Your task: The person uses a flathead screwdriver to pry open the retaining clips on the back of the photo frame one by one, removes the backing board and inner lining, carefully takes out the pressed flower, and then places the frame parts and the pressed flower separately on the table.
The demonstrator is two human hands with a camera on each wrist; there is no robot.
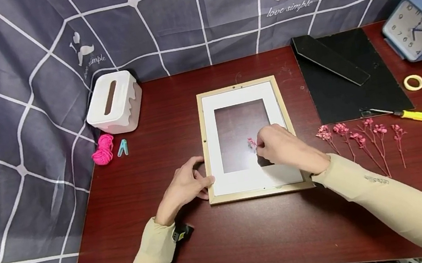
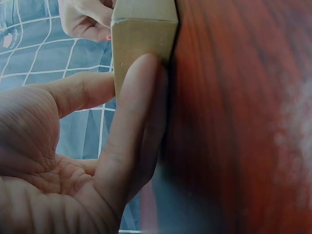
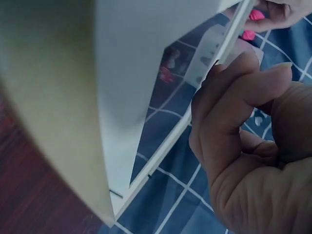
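A light wooden picture frame [image 1: 209,145] with a white mat [image 1: 243,181] lies flat on the table. My left hand [image 1: 183,183] holds its left side near the lower corner; in the left wrist view, the thumb and a finger [image 2: 139,92] touch the frame's edge [image 2: 141,41]. Over the mat's opening, my right hand [image 1: 280,146] pinches a small pink dried flower sprig [image 1: 252,143]. Its stem is hidden by the fingers. The right wrist view shows curled fingers [image 3: 219,112] above the frame, and a pink reflection in the glazed opening.
Several pink flower sprigs [image 1: 359,139] lie right of the frame. Behind them are a yellow-handled screwdriver [image 1: 421,115], a tape roll [image 1: 414,82], a black backing board [image 1: 373,93] and a blue clock [image 1: 418,27]. At left stand a tissue box [image 1: 116,102], pink yarn [image 1: 103,149] and a clip [image 1: 122,148].
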